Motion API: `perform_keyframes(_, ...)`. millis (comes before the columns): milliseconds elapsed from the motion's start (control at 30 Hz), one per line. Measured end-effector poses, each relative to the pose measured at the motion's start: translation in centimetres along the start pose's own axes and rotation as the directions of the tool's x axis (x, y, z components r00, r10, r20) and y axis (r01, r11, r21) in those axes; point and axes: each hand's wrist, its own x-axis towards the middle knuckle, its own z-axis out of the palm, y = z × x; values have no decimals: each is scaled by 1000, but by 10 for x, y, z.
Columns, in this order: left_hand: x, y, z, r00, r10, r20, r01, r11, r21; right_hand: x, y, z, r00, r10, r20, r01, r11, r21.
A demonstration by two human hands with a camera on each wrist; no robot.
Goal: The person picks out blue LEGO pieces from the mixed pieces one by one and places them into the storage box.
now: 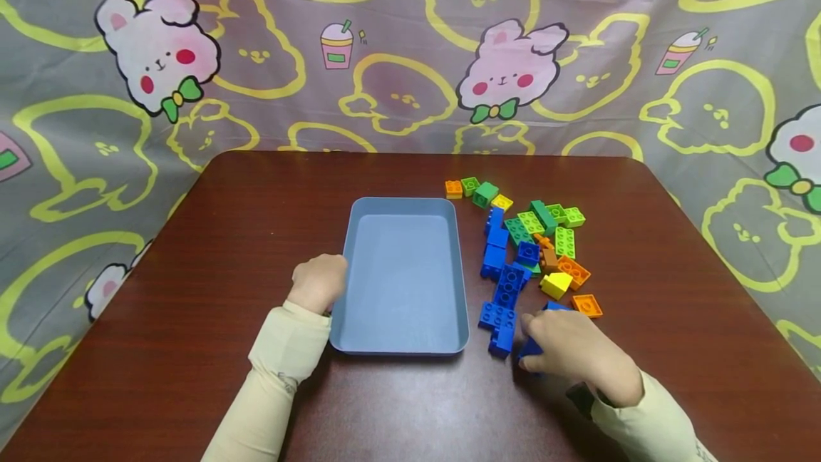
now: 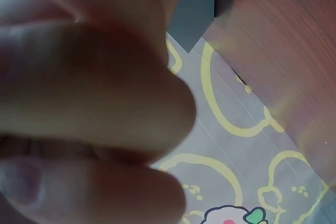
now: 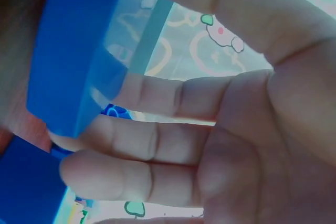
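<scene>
My left hand [image 1: 318, 282], fingers curled, grips the left wall of a blue-grey tray [image 1: 410, 276]. In the left wrist view, the curled fingers [image 2: 94, 87] hide the point of contact, and one tray corner [image 2: 195, 9] shows above them. My right hand [image 1: 580, 348] is low over the table, right of the tray. Its thumb and fingers pinch a blue toy building block [image 3: 79, 51], seen large in the right wrist view. A second blue block [image 3: 29, 182] lies near the fingertips. Blue blocks [image 1: 502, 337] also lie just left of this hand.
Beyond the right hand are scattered green blocks [image 1: 544, 217], orange blocks [image 1: 573, 271], a yellow block [image 1: 555, 284] and more blue blocks [image 1: 509, 286]. All lie on a dark brown table [image 1: 256, 219]. A patterned cloth [image 1: 398, 41] hangs behind it.
</scene>
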Motion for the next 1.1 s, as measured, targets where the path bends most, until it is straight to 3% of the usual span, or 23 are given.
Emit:
perform_keyframes(567, 0, -1, 0, 1000, 0, 6, 0, 1000, -11, 4, -6, -14, 992, -35, -119, 33, 999, -20)
perform_keyframes(1100, 2, -1, 0, 1000, 2, 1, -2, 1000, -7, 6, -7, -26, 968, -61, -243, 44, 996, -75)
